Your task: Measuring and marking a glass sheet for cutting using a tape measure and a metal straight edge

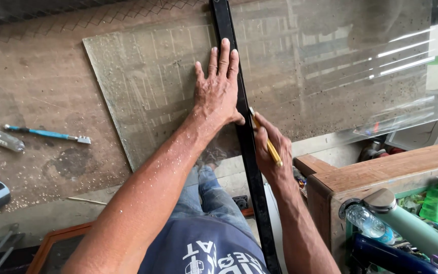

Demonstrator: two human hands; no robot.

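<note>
From above: the left hand [218,89] lies flat, fingers spread, pinning the black straightedge [244,137] onto the glass sheet [148,86] on the workbench [31,91]. The right hand [272,152] is closed around a yellow-handled glass cutter [267,142], its tip tight against the straightedge's right side. Another blue-handled cutter [46,134] lies well left.

- Counter [36,91]: worn brown surface, dusty and speckled, spanning the left and far part of the scene.
- Far left edge: dark strip with a diamond mesh pattern.
- Wooden box [381,175]: near right, brown timber rim, crowded with bottles.
- Wooden frame [51,243]: near left, below the counter edge.
- Light: daylight, bright streaked reflections at far right.
</note>
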